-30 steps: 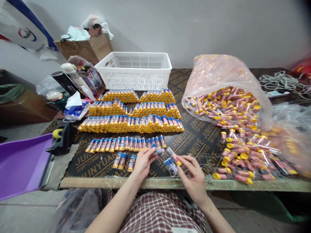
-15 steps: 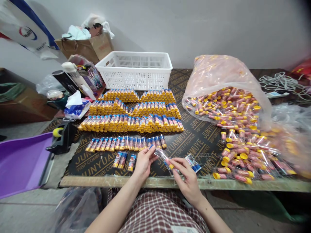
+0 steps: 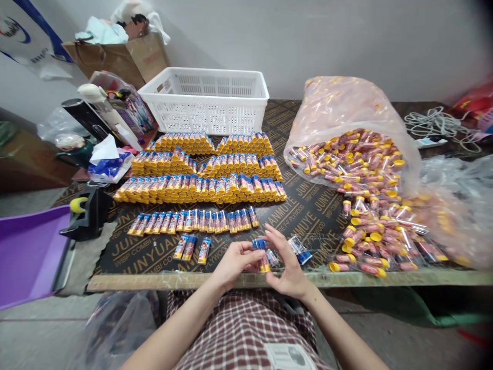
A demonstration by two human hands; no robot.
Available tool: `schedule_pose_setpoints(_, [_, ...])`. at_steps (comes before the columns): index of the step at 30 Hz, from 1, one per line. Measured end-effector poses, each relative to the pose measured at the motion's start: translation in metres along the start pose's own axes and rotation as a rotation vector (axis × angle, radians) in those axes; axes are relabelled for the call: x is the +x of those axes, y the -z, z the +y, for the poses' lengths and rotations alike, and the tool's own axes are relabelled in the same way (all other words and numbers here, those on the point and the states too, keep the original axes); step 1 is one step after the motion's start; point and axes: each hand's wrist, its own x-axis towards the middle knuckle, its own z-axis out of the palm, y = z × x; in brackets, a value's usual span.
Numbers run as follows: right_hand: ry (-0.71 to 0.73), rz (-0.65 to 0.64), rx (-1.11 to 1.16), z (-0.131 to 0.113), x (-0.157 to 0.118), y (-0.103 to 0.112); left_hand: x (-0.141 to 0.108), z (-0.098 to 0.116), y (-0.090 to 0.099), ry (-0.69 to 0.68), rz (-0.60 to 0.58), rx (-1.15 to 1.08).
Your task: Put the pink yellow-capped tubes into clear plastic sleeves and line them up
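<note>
Between my left hand (image 3: 235,264) and my right hand (image 3: 287,262), a clear plastic tube (image 3: 262,255) stands upright, with a yellow cap below and a blue-labelled part on top. Both hands grip it near the front of the table. A small blue-and-white packet (image 3: 299,250) lies just beyond my right hand, and another clear item (image 3: 272,258) sits behind the tube. To the left of my left hand lie several labelled tubes (image 3: 189,247). Longer rows of finished yellow-capped tubes (image 3: 200,190) stretch behind them.
A slumped clear bag (image 3: 346,139) spills pink-filled, yellow-capped tubes across the right of the printed plywood tabletop (image 3: 311,216). A white plastic basket (image 3: 204,103) stands at the back. A tape dispenser (image 3: 88,213) and purple tray (image 3: 31,252) are at left.
The tube has swung from lying across my hands to upright between them. My right hand has moved closer to my left. The whole scene sits slightly higher and further left in view.
</note>
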Motion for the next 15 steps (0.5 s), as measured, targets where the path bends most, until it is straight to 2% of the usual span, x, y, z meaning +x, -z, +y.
schedule_pose_setpoints(3, [0.003,-0.058,0.070,0.001,-0.001,-0.001,-0.001,0.000,-0.002,0.031,0.002,0.022])
schedule_pose_setpoints(15, [-0.039,-0.019,0.165,-0.002,-0.002,-0.011,-0.004,-0.004,-0.003,0.013,0.041,0.046])
